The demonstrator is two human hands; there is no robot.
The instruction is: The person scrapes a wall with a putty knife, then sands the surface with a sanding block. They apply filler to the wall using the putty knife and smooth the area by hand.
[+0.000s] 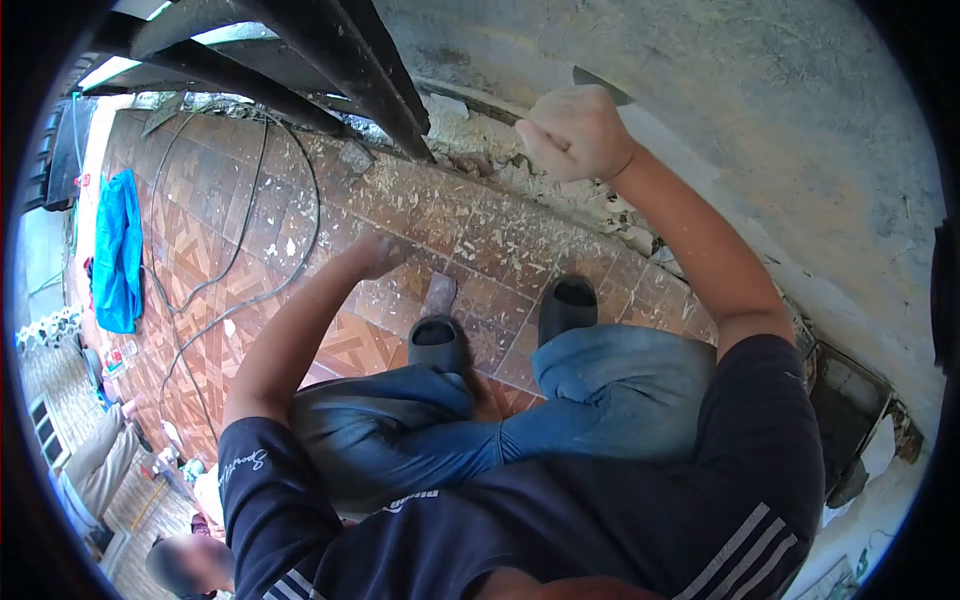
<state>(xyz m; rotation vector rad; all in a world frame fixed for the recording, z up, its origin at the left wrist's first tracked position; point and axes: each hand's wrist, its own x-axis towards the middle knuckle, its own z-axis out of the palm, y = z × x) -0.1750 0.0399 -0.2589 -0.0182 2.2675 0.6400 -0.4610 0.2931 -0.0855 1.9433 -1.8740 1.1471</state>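
Note:
My right hand [575, 135] is closed in a fist in front of the grey wall [790, 130], above its broken lower edge. A dark flat piece [603, 84] shows just behind the knuckles; whether the fist grips it is unclear. My left hand [376, 256] hangs over the tiled floor, left of a loose flat piece [440, 294]; its fingers are blurred and hidden. Pale chips [480, 215] are scattered over the tiles near the wall.
Dark metal beams [350, 75] stand at the upper left. A cable [318, 190] loops over the floor near a blue cloth [118, 250]. My slippered feet [437, 345] rest on the tiles. Another person [190, 565] is at the lower left. A dark recess [845, 400] lies at the right.

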